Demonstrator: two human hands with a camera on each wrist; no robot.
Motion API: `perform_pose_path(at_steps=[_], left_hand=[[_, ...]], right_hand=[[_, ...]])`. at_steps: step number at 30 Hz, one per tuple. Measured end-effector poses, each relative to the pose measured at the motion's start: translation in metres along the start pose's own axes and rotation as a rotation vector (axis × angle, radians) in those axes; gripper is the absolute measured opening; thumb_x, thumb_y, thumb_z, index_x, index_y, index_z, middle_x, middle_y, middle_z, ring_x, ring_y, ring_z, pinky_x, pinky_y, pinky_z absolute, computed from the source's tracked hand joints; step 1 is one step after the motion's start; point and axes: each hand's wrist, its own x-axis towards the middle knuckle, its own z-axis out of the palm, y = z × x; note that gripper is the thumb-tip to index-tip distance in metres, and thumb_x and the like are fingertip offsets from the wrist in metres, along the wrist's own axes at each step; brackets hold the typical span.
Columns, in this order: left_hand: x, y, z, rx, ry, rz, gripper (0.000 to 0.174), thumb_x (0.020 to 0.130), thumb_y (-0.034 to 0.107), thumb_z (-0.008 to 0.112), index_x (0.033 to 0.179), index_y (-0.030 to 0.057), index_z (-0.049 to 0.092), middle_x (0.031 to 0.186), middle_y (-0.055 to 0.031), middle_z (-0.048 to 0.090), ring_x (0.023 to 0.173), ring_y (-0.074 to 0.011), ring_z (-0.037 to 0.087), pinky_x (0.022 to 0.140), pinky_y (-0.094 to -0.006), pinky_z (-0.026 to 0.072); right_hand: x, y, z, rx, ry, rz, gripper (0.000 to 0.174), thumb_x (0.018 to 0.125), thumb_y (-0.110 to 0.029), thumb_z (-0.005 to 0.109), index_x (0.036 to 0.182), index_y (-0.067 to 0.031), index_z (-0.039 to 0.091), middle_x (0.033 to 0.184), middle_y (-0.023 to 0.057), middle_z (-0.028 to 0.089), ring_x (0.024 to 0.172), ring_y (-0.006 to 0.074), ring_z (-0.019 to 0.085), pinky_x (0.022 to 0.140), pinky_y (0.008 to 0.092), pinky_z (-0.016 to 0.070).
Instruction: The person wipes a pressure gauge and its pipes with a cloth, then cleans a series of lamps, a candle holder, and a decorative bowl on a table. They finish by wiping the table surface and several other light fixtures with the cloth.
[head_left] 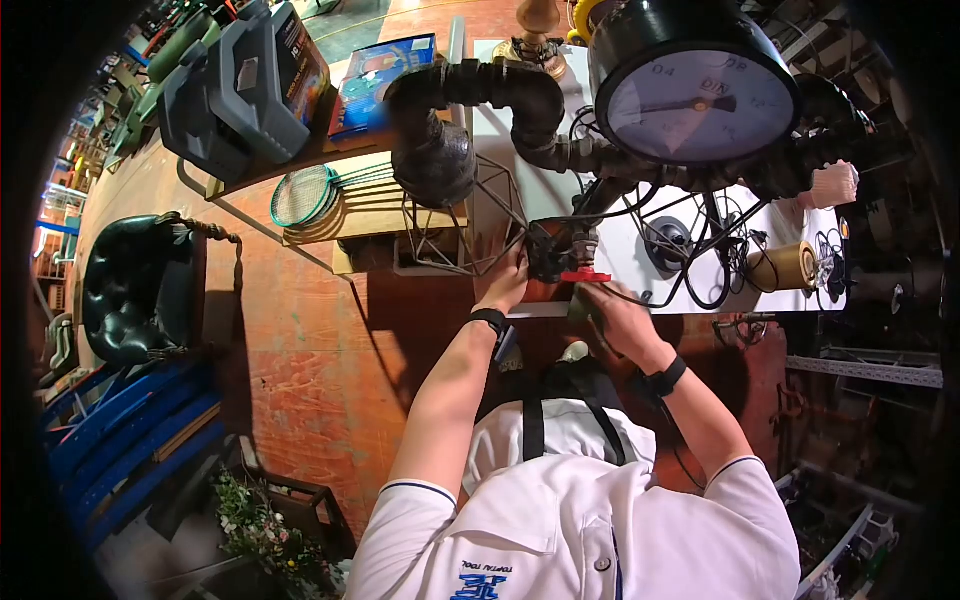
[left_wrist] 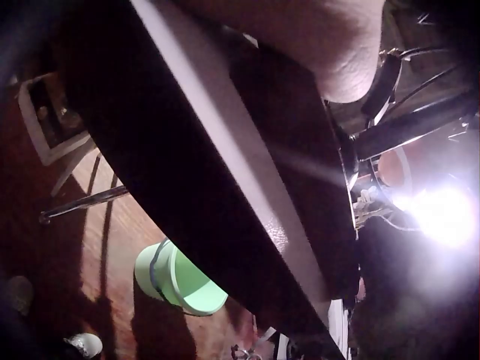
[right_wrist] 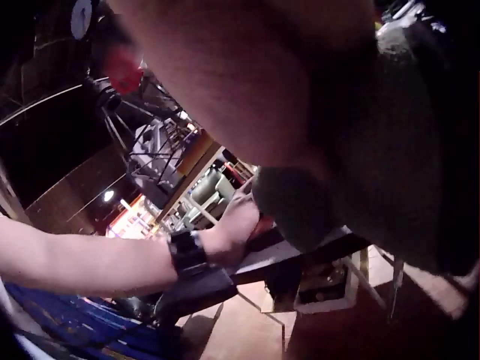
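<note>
A lamp-like assembly of black pipes carries a big round gauge and a red valve handwheel. Its reddish-brown base lies at the front edge of the white table. My left hand is at that edge beside the base, its fingertips partly hidden. My right hand grips a dark grey-green cloth just in front of the handwheel. From the right wrist, my left hand shows beyond the cloth. In the left wrist view, only part of my left hand shows.
Black cables and a tan cylinder lie on the table's right side. A wire-frame shade stands left of the pipes. Badminton rackets and grey jugs are further left. A green bucket is on the floor.
</note>
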Motion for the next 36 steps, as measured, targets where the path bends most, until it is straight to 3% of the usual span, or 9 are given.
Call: perform_pose_path(at_steps=[6,8,21,24,26,30,32,34,36], left_hand=[[0.007,0.003,-0.004,-0.104,0.272,0.176,0.041,0.087,0.027,0.048,0.127,0.0208,0.053,0.109,-0.0179,0.06,0.108,-0.0354,0.054,0.108,-0.0464,0.0268],[0.004,0.01,-0.014,-0.093,0.214,0.147,0.038,0.092,0.026,0.042,0.127,0.0181,0.055,0.129,-0.0118,0.053,0.12,-0.0317,0.046,0.111,-0.0467,0.0233],[0.0,0.002,-0.005,-0.11,-0.152,-0.047,0.038,0.092,0.028,0.042,0.126,0.0156,0.054,0.133,-0.0121,0.048,0.124,-0.0335,0.043,0.11,-0.0476,0.0232],[-0.002,0.004,-0.005,-0.03,0.136,0.099,0.038,0.091,0.034,0.044,0.119,0.0106,0.055,0.106,-0.0205,0.061,0.093,-0.0378,0.059,0.08,-0.0466,0.0467],[-0.007,0.025,-0.03,-0.242,-0.116,-0.113,0.039,0.093,0.037,0.043,0.12,0.0106,0.054,0.106,-0.0208,0.061,0.092,-0.0384,0.059,0.08,-0.0474,0.046],[-0.004,0.008,-0.014,-0.458,-0.048,-0.189,0.044,0.096,0.04,0.041,0.121,0.007,0.053,0.1,-0.019,0.065,0.091,-0.0374,0.061,0.078,-0.0446,0.0478],[-0.007,-0.017,-0.003,-1.128,-0.069,-0.209,0.05,0.098,0.043,0.039,0.121,0.0,0.052,0.097,-0.0139,0.067,0.092,-0.0305,0.064,0.08,-0.0402,0.0488],[-0.024,-0.027,-0.022,-1.273,-0.11,-0.07,0.048,0.099,0.033,0.041,0.136,0.0015,0.04,0.123,-0.0175,0.055,0.102,-0.0302,0.06,0.092,-0.036,0.0471],[-0.052,-0.027,-0.021,-0.686,0.21,0.175,0.053,0.099,0.039,0.042,0.133,-0.0008,0.043,0.123,-0.0138,0.055,0.111,-0.025,0.055,0.096,-0.0348,0.0426]], right_hand=[[0.043,0.028,0.0,-0.136,0.262,-0.156,0.064,0.068,0.005,0.052,0.13,-0.006,0.048,0.134,0.0099,0.046,0.119,0.03,0.047,0.094,0.039,0.0427],[0.06,0.034,-0.002,-0.079,0.276,-0.159,0.063,0.067,0.005,0.05,0.13,-0.0052,0.048,0.134,0.0122,0.046,0.121,0.0313,0.045,0.098,0.0396,0.0412],[0.029,0.032,0.007,-0.001,0.038,-0.146,0.052,0.068,0.005,0.049,0.12,-0.0022,0.055,0.119,0.013,0.053,0.111,0.0348,0.05,0.09,0.0407,0.0464],[0.014,0.011,0.015,0.215,-0.062,-0.093,0.058,0.065,0.005,0.056,0.122,-0.0038,0.056,0.125,0.017,0.053,0.118,0.0367,0.045,0.099,0.0421,0.0411],[0.009,-0.005,0.033,-0.016,-0.025,-0.149,0.059,0.065,0.003,0.059,0.123,-0.0037,0.055,0.13,0.0156,0.05,0.119,0.0348,0.046,0.1,0.0417,0.0399],[0.016,-0.037,0.035,0.361,0.0,-0.237,0.067,0.063,0.009,0.056,0.129,-0.0023,0.05,0.131,0.0157,0.048,0.122,0.0362,0.045,0.104,0.0397,0.0374],[0.019,-0.05,0.024,0.501,0.103,-0.162,0.068,0.064,0.011,0.059,0.13,-0.0008,0.047,0.131,0.0173,0.047,0.122,0.0377,0.044,0.103,0.0412,0.0381],[0.022,-0.048,0.027,0.576,0.209,-0.168,0.067,0.065,0.011,0.059,0.13,0.0002,0.046,0.13,0.0185,0.047,0.12,0.0377,0.046,0.102,0.0389,0.039],[0.025,-0.046,0.032,0.658,0.312,-0.174,0.066,0.066,0.011,0.058,0.131,0.0012,0.046,0.129,0.0197,0.047,0.118,0.0376,0.048,0.101,0.0367,0.0399]])
